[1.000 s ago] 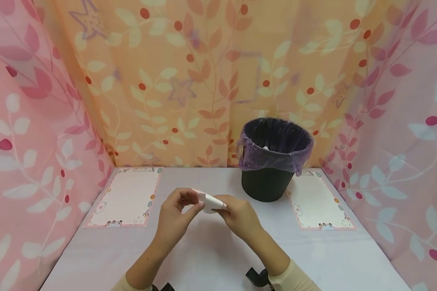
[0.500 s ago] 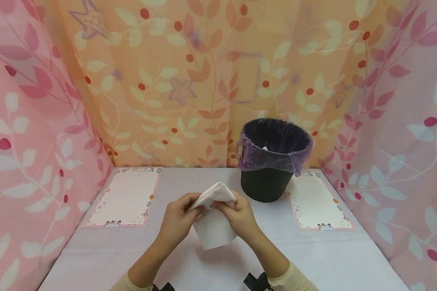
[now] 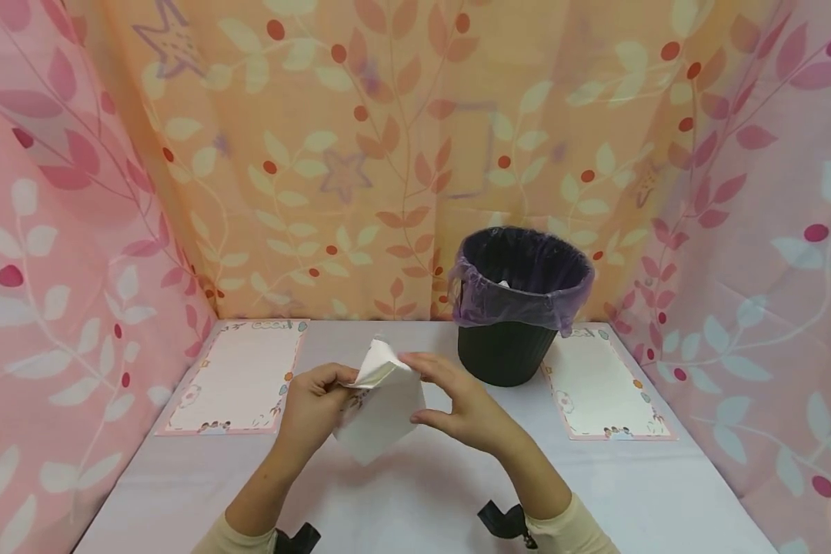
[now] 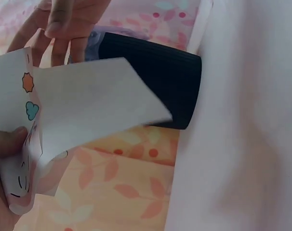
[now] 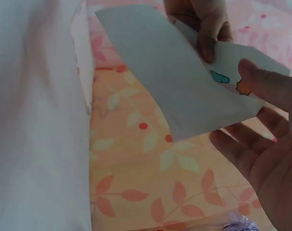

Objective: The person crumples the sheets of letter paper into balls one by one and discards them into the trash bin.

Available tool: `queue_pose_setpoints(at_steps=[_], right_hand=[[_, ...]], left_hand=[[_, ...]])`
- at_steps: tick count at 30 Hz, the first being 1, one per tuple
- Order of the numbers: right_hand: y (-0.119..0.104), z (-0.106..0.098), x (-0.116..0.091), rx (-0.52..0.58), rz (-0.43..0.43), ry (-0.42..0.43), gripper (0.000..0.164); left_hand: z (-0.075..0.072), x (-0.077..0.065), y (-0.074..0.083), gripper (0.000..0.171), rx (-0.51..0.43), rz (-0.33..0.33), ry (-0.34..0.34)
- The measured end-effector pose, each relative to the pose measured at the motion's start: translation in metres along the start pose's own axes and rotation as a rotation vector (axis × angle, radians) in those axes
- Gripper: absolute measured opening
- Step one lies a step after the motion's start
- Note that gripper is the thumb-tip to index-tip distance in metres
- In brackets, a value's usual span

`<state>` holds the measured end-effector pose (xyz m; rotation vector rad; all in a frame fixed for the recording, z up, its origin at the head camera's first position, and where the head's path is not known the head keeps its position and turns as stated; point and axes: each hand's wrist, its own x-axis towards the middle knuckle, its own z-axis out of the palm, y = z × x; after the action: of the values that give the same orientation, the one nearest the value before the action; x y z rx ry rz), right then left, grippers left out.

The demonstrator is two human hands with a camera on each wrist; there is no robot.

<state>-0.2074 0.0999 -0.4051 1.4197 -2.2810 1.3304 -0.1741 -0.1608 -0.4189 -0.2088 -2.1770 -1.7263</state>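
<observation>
A white sheet of paper (image 3: 384, 419) is held up above the table, partly folded, with its upper part bent over. Printed border pictures, among them an orange shape and a teal cloud, show along the fold of the paper (image 4: 88, 101) in the left wrist view. My left hand (image 3: 313, 404) pinches the folded part at its left side between thumb and fingers. On the other side my right hand (image 3: 467, 404) has its fingers spread, fingertips at the paper's upper right edge and thumb held apart. In the right wrist view, the right thumb (image 5: 269, 84) overlaps the printed strip.
A dark bin (image 3: 502, 354) with a purple liner (image 3: 526, 304) stands at the back right, something white inside. One bordered sheet (image 3: 238, 377) lies at left on the white table (image 3: 415, 515); another sheet (image 3: 609, 385) lies at right, partly behind the bin. Patterned curtains (image 3: 284, 192) enclose the table.
The paper has turned from nearly edge-on to showing its broad face, then shifted left and tilted. The right hand has loosened from its grip and spread its fingers; the left still pinches.
</observation>
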Motion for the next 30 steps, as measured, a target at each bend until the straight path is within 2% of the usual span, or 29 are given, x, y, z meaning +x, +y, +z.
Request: queue_pose_setpoints(at_steps=[3,5,7,10,12,16,18,21,24,26,28,30], right_hand=[[0.001,0.005,0.000,0.002,-0.041,-0.035,0.082],[0.001,0.008,0.001,0.034,-0.054,-0.019,0.070],[0.000,0.014,0.002,0.099,-0.017,0.015,0.050],[0.000,0.021,0.002,0.207,0.111,0.078,0.031],[0.000,0.024,0.002,0.246,0.204,0.106,0.037],[0.000,0.028,0.002,0.264,0.312,0.118,0.066],[0.000,0.030,0.001,0.283,0.337,0.135,0.074],[-0.002,0.032,0.000,0.288,0.348,0.188,0.072],[-0.005,0.034,-0.001,0.247,0.327,0.268,0.065],[-0.006,0.035,-0.001,0.216,0.308,0.313,0.058],[-0.006,0.035,0.000,0.199,0.286,0.360,0.049],[-0.006,0.035,0.001,0.202,0.268,0.399,0.039]], left_hand=[[0.000,0.001,-0.001,0.030,-0.020,-0.048,0.036],[0.001,0.000,-0.001,0.031,-0.059,-0.095,0.059],[0.003,0.000,0.000,0.028,-0.119,-0.139,0.071],[0.006,-0.002,0.004,0.022,-0.205,-0.184,0.072],[0.008,-0.003,0.007,0.019,-0.254,-0.194,0.046],[0.011,-0.007,0.010,0.021,-0.322,-0.187,-0.052],[0.012,-0.009,0.012,0.025,-0.365,-0.168,-0.124],[0.015,-0.011,0.011,0.030,-0.401,-0.124,-0.214],[0.016,-0.013,0.010,0.033,-0.387,-0.024,-0.271],[0.017,-0.013,0.009,0.037,-0.315,0.068,-0.282],[0.018,-0.014,0.010,0.045,-0.182,0.148,-0.266],[0.018,-0.014,0.010,0.053,-0.036,0.195,-0.233]])
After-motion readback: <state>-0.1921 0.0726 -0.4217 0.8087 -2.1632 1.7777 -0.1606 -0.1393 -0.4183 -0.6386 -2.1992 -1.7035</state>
